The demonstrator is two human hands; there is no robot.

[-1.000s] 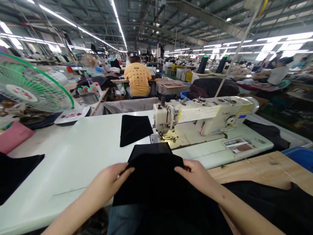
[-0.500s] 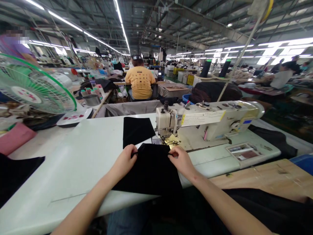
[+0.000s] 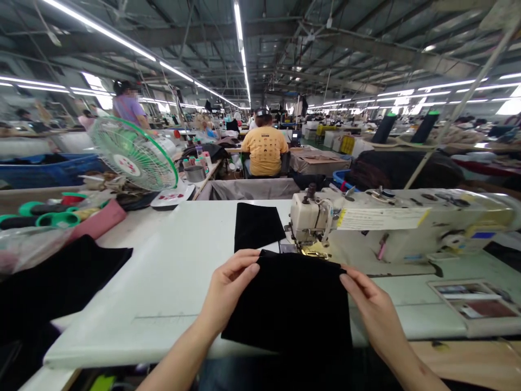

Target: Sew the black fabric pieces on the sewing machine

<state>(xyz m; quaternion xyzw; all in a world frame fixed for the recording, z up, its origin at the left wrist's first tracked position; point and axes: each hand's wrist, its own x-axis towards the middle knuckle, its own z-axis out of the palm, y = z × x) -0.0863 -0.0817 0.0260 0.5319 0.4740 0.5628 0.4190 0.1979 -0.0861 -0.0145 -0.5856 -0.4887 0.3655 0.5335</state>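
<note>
A black fabric panel [image 3: 297, 304] is stretched between my two hands over the front edge of the table. My left hand [image 3: 232, 279] pinches its upper left corner, and my right hand [image 3: 368, 290] pinches the upper right corner. The panel's far edge looks folded over in a narrow strip. Just beyond that edge is the needle area of a sewing machine [image 3: 311, 217], with a brass-coloured plate [image 3: 315, 253]. Another black fabric piece [image 3: 258, 224] lies flat on the table, left of the machine head.
The pale green tabletop [image 3: 175, 260] extends to the left. More black fabric [image 3: 61, 282] and thread spools [image 3: 57, 217] lie at far left, near a green-rimmed fan [image 3: 134, 157]. A person in a yellow shirt [image 3: 266, 149] sits ahead. A tray of small items [image 3: 476, 298] is set at right.
The camera view has turned left. My hands have drawn the panel up closer to me, and its top edge now spans taut between wider-set hands.
</note>
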